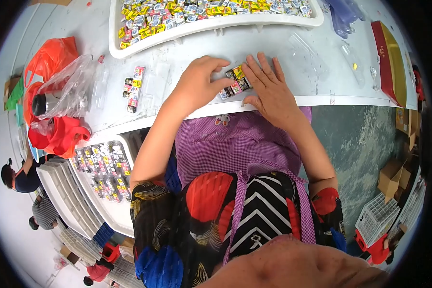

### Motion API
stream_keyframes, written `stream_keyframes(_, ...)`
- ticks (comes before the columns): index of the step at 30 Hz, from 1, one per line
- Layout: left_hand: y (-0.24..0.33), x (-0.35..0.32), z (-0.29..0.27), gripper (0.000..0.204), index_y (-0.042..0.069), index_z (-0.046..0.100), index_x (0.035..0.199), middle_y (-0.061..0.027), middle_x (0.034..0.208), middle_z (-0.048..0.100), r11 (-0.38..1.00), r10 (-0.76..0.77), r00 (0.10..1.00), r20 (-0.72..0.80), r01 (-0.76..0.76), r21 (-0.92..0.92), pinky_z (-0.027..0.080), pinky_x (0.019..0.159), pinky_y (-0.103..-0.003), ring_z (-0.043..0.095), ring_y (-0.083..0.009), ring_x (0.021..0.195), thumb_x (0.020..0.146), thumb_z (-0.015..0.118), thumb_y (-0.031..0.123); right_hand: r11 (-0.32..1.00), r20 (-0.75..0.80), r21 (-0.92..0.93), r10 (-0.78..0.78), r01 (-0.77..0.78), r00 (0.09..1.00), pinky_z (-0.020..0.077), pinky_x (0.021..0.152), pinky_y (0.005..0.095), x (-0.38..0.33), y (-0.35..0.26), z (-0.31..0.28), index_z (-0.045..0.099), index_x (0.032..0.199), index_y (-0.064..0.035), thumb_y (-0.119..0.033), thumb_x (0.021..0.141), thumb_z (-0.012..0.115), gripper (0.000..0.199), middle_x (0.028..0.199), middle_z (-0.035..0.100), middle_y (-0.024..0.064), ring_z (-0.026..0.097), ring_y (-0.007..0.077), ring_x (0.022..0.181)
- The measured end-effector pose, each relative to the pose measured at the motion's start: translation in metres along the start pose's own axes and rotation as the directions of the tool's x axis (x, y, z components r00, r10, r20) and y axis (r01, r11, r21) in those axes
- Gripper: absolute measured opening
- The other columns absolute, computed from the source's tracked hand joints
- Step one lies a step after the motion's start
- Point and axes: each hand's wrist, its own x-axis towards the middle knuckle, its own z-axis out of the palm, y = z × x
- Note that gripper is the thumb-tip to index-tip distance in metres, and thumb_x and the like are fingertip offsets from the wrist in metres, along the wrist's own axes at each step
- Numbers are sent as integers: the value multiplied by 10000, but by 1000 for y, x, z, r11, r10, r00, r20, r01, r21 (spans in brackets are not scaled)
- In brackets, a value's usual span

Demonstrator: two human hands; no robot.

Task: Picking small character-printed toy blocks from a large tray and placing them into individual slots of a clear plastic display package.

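A block of small printed boxes, black, pink and yellow, lies on the white table near its front edge, between my two hands. My left hand curves at the block's left side, its thumb and forefinger apart and the thumb tip close to the boxes. My right hand lies spread against the right side, fingers stretched out and pointing away from me. Whether the left thumb touches the boxes I cannot tell. Farther left lies a second group of similar small boxes, unevenly lined up.
A white tray full of small boxes stands at the back. Clear plastic cases lie to the right, near a red and gold box. Red bags and a dark-lidded bottle are at left. Below sits a tray of packed bundles.
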Motion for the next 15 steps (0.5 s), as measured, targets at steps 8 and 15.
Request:
stream_keyframes(8,-2,-19,13,187,38,657,886,-91,802,588,991,116,981,-158,-104,85,451,745,-386,550,-288,841,730,747,88,999,51,-45,34,-32,998,74,1166,513,1,-6,-5,311,1450,-45,-538,891,433,756,1525,275,121,172,322,1434)
stream_keyframes(15,-2,-16,21,102,43,629,819,-95,812,590,933,303,930,-209,-246,261,451,720,-390,549,-306,799,749,703,50,997,22,54,60,-61,998,40,1166,517,0,1,2,335,1445,-59,-426,934,470,644,1525,281,114,169,308,1439)
